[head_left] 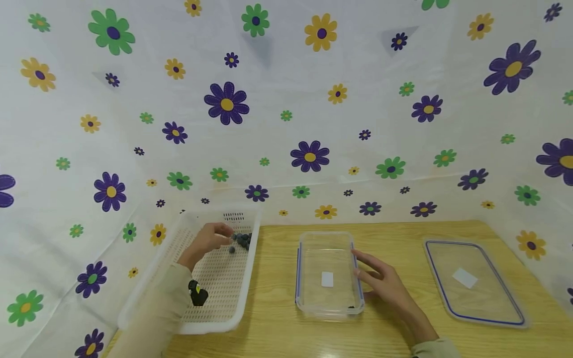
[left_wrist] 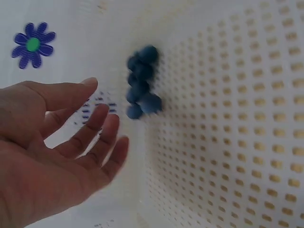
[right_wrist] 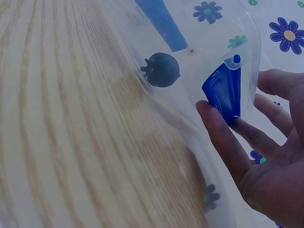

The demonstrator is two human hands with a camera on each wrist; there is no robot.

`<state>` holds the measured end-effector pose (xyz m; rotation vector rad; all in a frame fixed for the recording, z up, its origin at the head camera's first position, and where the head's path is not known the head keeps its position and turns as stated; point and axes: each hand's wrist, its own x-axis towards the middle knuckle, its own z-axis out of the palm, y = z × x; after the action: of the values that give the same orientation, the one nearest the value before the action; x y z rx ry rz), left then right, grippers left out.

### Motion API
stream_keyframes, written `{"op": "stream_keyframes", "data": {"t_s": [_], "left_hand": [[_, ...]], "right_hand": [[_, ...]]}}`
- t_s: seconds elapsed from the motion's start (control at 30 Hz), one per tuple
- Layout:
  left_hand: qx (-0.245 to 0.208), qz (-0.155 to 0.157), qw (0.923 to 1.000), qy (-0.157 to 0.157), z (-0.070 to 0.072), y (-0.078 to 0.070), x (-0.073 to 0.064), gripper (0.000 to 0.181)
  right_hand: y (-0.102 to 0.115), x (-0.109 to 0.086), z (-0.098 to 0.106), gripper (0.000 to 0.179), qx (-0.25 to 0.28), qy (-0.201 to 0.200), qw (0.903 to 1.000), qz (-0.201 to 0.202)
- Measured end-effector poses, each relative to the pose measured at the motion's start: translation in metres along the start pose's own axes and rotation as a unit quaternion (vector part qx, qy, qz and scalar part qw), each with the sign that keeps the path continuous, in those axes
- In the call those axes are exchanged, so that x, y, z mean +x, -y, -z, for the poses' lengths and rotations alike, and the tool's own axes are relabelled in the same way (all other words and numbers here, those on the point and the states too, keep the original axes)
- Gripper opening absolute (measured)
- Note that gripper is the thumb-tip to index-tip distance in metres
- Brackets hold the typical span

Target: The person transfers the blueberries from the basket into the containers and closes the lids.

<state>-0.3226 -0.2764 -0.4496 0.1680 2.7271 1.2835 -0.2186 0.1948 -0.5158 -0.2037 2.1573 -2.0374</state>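
Observation:
My left hand [head_left: 209, 243] hovers inside the white plastic basket [head_left: 247, 286], fingers loosely bent and nothing between them. Beside its fingertips a cluster of blueberries [left_wrist: 142, 80] lies against the basket's end wall, and a lone blueberry [head_left: 232, 250] sits a little nearer. Over at the clear lidless box [head_left: 329, 311], my right hand [head_left: 384, 283] touches the right side with extended fingers, its fingertips at the blue latch [left_wrist: 32, 44]. One blueberry [right_wrist: 163, 70] rests inside that box, in the near right corner.
A clear lid [head_left: 474, 283] with a blue seal lies flat at the right of the wooden table [head_left: 268, 318]. A small black object [head_left: 197, 293] with a yellow-green mark shows in the basket beside the left sleeve. Flower-printed sheeting [head_left: 286, 89] surrounds the table's back and sides.

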Motion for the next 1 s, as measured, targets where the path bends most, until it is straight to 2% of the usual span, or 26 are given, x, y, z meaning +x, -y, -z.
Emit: {"op": "stream_keyframes", "data": {"t_s": [0.13, 0.37, 0.47, 0.77, 0.9, 1.0], "left_hand": [[0.015, 0.033, 0.9993, 0.000, -0.005, 0.014, 0.006, 0.029], [-0.048, 0.053, 0.9970, 0.029, -0.008, 0.027, 0.010, 0.033], [-0.055, 0.054, 0.9962, 0.040, -0.010, 0.030, 0.008, 0.035], [-0.015, 0.057, 0.9980, 0.024, -0.018, 0.038, 0.009, 0.026], [0.014, 0.074, 0.9970, 0.014, -0.015, 0.037, 0.011, 0.025], [0.012, 0.069, 0.9975, 0.010, -0.009, 0.031, 0.011, 0.025]], "right_hand": [[0.000, 0.000, 0.001, 0.057, -0.005, -0.001, 1.0000, 0.003], [0.000, -0.001, 0.000, 0.057, -0.007, -0.002, 1.0000, -0.002], [0.000, -0.001, -0.001, 0.057, -0.006, -0.002, 1.0000, -0.007], [-0.001, -0.003, -0.001, 0.056, 0.004, 0.001, 0.9999, -0.011], [-0.001, -0.002, 0.000, 0.056, 0.003, 0.000, 1.0000, -0.009], [-0.001, -0.001, 0.001, 0.056, 0.000, -0.002, 1.0000, -0.006]]}}
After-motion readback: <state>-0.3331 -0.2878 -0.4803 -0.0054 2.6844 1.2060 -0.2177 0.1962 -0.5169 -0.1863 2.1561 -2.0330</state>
